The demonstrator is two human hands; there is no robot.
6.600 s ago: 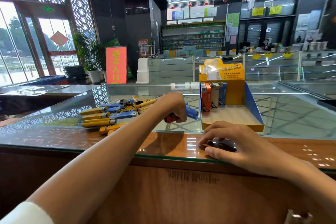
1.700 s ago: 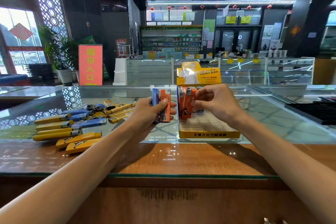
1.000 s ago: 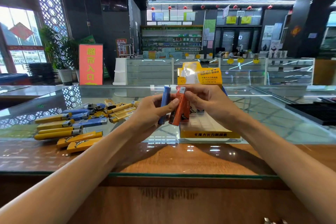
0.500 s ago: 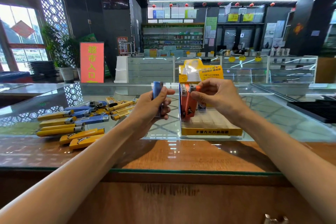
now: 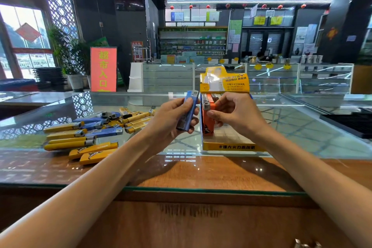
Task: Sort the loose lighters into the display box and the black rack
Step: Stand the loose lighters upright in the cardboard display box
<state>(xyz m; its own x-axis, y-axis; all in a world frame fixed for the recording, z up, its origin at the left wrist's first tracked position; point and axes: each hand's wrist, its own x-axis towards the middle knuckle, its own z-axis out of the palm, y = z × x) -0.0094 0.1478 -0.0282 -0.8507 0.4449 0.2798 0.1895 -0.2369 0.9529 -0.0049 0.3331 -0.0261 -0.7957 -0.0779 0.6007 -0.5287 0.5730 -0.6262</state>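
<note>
My left hand holds one blue lighter upright, just left of the yellow display box. My right hand pinches the top of an orange lighter that stands in the box's left front row, with several other lighters upright behind it. A pile of loose yellow and blue lighters lies on the glass counter to the left. The black rack lies at the far right edge, partly cut off.
The glass counter top has a wooden band along its near edge. The box's tall yellow header card rises behind my hands. Shop shelves, glass cases and an orange sign stand far behind.
The orange lighter passed from my left hand to my right and went down into the box. My left hand now keeps only the blue lighter and has tilted it toward the box.
</note>
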